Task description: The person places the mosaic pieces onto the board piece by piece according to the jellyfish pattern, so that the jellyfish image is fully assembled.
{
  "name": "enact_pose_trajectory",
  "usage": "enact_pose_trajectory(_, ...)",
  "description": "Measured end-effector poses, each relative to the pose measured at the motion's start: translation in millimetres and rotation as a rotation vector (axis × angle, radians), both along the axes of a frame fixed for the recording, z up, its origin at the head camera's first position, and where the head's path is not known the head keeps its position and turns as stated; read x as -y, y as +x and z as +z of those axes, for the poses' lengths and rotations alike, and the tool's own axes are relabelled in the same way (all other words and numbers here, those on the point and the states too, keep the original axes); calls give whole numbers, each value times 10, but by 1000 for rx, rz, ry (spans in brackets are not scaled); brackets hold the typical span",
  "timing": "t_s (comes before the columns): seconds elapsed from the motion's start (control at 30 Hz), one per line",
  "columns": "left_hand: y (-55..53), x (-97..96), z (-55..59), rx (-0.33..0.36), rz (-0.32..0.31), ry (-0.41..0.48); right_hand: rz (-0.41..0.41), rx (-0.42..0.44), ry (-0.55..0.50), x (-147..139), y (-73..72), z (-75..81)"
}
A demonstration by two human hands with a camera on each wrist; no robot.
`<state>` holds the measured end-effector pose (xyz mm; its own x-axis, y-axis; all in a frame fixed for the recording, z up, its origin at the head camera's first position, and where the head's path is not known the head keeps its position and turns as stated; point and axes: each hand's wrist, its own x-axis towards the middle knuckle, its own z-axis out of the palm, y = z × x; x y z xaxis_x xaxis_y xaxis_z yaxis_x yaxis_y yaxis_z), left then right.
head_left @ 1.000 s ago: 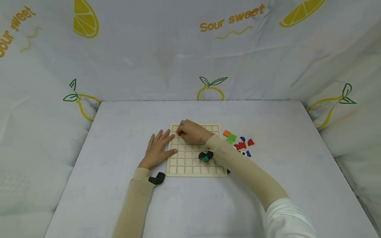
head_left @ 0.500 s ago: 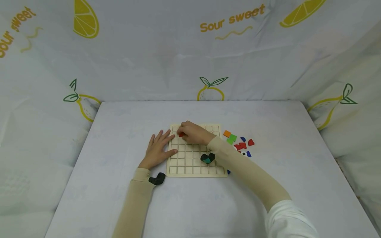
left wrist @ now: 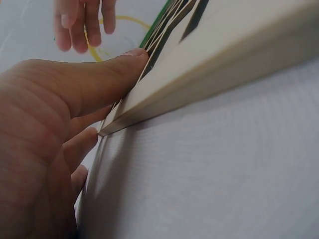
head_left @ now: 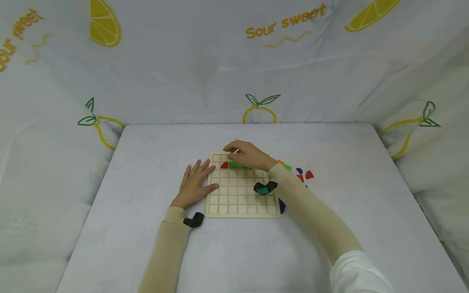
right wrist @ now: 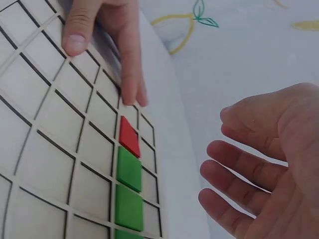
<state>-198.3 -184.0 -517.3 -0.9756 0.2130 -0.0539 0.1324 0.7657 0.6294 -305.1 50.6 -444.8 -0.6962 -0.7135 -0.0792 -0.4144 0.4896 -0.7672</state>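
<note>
A pale wooden grid board point(head_left: 224, 199) lies on the white table. My left hand point(head_left: 194, 185) rests flat with spread fingers on its left edge; in the left wrist view the thumb point(left wrist: 117, 67) presses on the board's rim. Above the board's far edge hovers my right hand point(head_left: 249, 154), fingers loosely bent and holding nothing. A red piece with a rounded corner point(right wrist: 129, 137) sits in a cell of the second row from the far edge. Beside it, green square tiles point(right wrist: 129, 169) fill neighbouring cells; my right hand hides part of that row in the head view.
Loose pieces lie right of the board: a red quarter-round point(head_left: 309, 174), a blue half-round point(head_left: 299, 171), a green tile point(head_left: 288, 167) and others partly under the right forearm. A dark blue piece point(head_left: 281, 206) touches the board's right edge. A printed white cloth stands behind the table.
My right hand has let go of the red piece, leaving it in its cell, and has lifted up and to the right. Green tiles now show beside it. The left hand stays put.
</note>
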Motion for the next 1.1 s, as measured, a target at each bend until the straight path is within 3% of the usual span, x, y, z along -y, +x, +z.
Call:
enact_pose_trajectory(0.23, 1, -12, -12, -5, 2, -10, -38, 18, -37, -317, -32, 222)
enact_pose_trajectory(0.6, 16, -9, -9, -22, 0, 3, -96, 20, -20, -699, 84, 459)
enact_pose_trajectory(0.77, 20, -15, 5, -23, 0, 6, -146, 14, 5, -895, 102, 463)
enact_pose_trajectory(1.1, 17, -20, 17, -13, 3, -8, -225, -56, 96, -1211, 91, 320)
